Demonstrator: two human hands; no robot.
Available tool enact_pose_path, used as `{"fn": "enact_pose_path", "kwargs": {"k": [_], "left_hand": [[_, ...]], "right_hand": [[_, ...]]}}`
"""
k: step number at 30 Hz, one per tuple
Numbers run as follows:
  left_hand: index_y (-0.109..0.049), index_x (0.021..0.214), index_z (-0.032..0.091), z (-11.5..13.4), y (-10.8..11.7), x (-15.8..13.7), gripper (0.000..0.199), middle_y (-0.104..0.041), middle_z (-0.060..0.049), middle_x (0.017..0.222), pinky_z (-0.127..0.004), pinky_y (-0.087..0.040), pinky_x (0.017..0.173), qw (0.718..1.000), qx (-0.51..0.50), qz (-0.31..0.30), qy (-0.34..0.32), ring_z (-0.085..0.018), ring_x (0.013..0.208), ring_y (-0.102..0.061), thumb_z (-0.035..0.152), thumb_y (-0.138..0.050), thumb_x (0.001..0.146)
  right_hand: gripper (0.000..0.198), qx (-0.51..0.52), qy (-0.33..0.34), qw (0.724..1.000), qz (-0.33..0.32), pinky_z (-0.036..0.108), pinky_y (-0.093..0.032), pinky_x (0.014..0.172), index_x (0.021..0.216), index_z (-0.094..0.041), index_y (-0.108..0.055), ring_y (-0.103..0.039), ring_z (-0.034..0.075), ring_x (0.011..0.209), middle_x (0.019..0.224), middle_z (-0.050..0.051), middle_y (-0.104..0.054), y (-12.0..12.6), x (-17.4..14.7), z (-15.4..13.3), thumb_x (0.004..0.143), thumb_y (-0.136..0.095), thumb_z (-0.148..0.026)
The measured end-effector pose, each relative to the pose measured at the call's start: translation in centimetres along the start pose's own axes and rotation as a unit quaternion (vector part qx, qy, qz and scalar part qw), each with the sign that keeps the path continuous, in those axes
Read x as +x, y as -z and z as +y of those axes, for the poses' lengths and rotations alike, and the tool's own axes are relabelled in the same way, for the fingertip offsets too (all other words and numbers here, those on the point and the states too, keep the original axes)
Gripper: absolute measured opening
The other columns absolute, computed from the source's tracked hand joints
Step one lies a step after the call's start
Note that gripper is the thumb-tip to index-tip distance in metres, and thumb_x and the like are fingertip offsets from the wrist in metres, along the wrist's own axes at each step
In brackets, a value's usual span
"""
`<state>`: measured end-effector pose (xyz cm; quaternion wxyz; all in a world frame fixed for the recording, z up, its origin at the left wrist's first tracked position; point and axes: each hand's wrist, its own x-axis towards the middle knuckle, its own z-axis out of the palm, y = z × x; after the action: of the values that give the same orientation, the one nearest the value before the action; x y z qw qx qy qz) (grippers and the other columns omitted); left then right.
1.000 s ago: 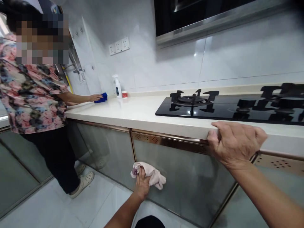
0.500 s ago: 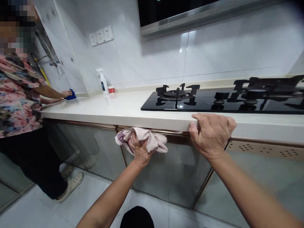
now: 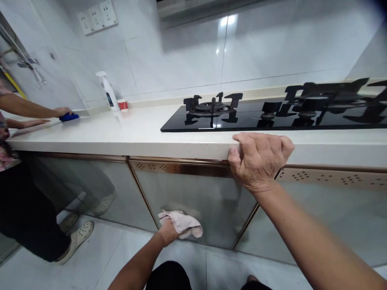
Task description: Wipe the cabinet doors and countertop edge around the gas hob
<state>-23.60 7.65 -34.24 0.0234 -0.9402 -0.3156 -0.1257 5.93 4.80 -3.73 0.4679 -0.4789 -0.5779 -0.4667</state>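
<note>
Bright, even light; tile glare; wide-angle warping at edges.

This is a home kitchen: a long pale countertop (image 3: pixel 145 135) carries a black glass gas hob (image 3: pixel 272 114), glossy cabinet doors (image 3: pixel 196 201) run beneath, and white wall tiles (image 3: pixel 181 60) hold power sockets (image 3: pixel 93 16).

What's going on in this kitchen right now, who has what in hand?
The left hand presses a pink cloth against the lower part of a glossy cabinet door. The right hand grips the front edge of the countertop, just before the black gas hob. Far left, another person's hand holds a blue cloth on the counter, near a spray bottle and a small red cup.
</note>
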Motion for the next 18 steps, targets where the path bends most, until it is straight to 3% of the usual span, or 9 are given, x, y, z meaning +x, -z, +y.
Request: {"fn": "enact_pose_path", "kwargs": {"k": [4, 8, 10, 13, 15, 18], "left_hand": [[-0.063, 0.127, 0.036, -5.3, 1.6, -5.8, 0.042, -0.065, 0.0, 0.131, -0.044, -0.031, 0.114, 0.996, 0.08, 0.028, 0.023, -0.022, 0.122, -0.058, 0.018, -0.045, 0.093], [-0.067, 0.121, 0.03, -8.8, 6.9, -8.3, 0.038, -0.06, -0.005, 0.136, -0.052, -0.025, 0.118, 0.975, 0.11, 0.132, 0.144, -0.027, 0.137, -0.044, 0.019, -0.046, 0.091], [-0.065, 0.126, 0.025, -9.3, 10.0, -7.7, 0.038, -0.046, -0.01, 0.149, -0.057, -0.017, 0.119, 0.953, 0.122, 0.182, 0.208, -0.033, 0.147, -0.025, 0.027, -0.052, 0.09], [-0.055, 0.137, 0.021, -8.8, 13.1, -4.7, 0.057, -0.015, -0.014, 0.163, -0.058, -0.008, 0.12, 0.912, 0.122, 0.279, 0.275, -0.038, 0.151, -0.003, 0.038, -0.064, 0.083], [-0.051, 0.14, 0.018, -8.0, 13.4, -2.3, 0.07, -0.005, -0.016, 0.164, -0.058, -0.008, 0.12, 0.875, 0.093, 0.362, 0.308, -0.039, 0.151, -0.002, 0.046, -0.069, 0.078], [-0.049, 0.139, 0.014, -6.5, 10.4, 0.3, 0.08, -0.018, -0.02, 0.16, -0.06, -0.011, 0.119, 0.817, -0.005, 0.445, 0.367, -0.04, 0.149, -0.01, 0.054, -0.07, 0.073]], "right_hand": [[0.03, 0.006, -0.013, 1.0, -0.008, 0.044, -0.026, 0.089, 0.107, -0.022, -0.063, -0.048, 0.025, 0.092, 0.097, 0.007, -0.062, 0.0, 0.0, 0.0, 0.087, -0.049, -0.04], [0.031, 0.013, -0.026, 0.999, -0.017, 0.044, -0.025, 0.089, 0.107, -0.022, -0.064, -0.048, 0.025, 0.092, 0.095, 0.008, -0.062, 0.2, 0.0, -0.1, 0.087, -0.048, -0.041], [0.031, 0.014, -0.024, 1.0, -0.013, 0.044, -0.026, 0.088, 0.106, -0.022, -0.064, -0.048, 0.025, 0.092, 0.094, 0.008, -0.062, 0.2, 0.0, -0.1, 0.087, -0.048, -0.04], [0.027, 0.015, -0.007, 1.0, 0.016, 0.043, -0.026, 0.085, 0.101, -0.022, -0.065, -0.049, 0.024, 0.088, 0.09, 0.008, -0.063, 0.2, 0.0, 0.1, 0.086, -0.05, -0.038], [0.026, 0.018, 0.007, 0.999, 0.039, 0.043, -0.026, 0.082, 0.098, -0.021, -0.066, -0.049, 0.024, 0.085, 0.087, 0.008, -0.063, 0.1, 0.0, 0.2, 0.086, -0.05, -0.038], [0.027, 0.019, 0.024, 0.998, 0.055, 0.043, -0.026, 0.081, 0.101, -0.02, -0.066, -0.05, 0.024, 0.085, 0.085, 0.009, -0.062, -0.1, 0.1, 0.4, 0.085, -0.05, -0.036]]}}
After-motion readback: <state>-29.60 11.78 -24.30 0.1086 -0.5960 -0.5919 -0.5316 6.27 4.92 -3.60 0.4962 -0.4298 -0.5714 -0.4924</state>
